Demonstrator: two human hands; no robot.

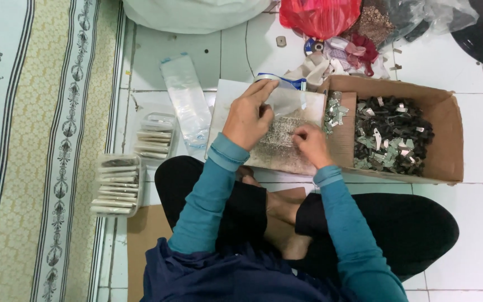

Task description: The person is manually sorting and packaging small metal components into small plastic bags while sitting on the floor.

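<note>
the left hand point(248, 116) pinches the mouth of a small clear bag point(286, 100) just beside the cardboard box point(448, 140), fingers closed on its top edge. the right hand point(310, 144) is curled nearly shut, nearer the box, fingertips gathered on small pieces on the flat board point(225, 106); what it grips is too small to tell. best to keep the bag's mouth held wide and close. both wrists bend down, forearms reaching forward over the knees.

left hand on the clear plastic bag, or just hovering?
Touching. The head view shows the left hand with fingertips pinching the edge of the clear plastic bag, no gap between them.
</note>
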